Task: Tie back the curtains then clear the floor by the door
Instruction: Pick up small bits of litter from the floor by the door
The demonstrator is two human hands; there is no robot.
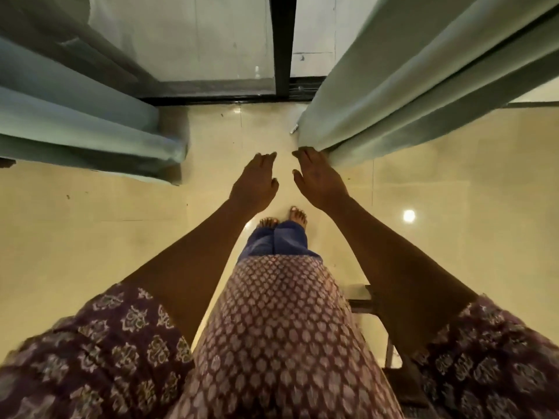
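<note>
Where right hand [319, 179] touches right curtain [402, 95] edge, left hand [255, 182] free

Above both hands, the right curtain [408, 95] and left curtain [75, 110] ran out of frame, their tops and any tiebacks unseen.

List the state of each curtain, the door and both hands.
left curtain: gathered in folds, hanging loose, untied
right curtain: gathered in folds, hanging loose, untied
glass door: uncovered between the curtains
left hand: open, holding nothing
right hand: open, fingers at the right curtain's edge
</note>
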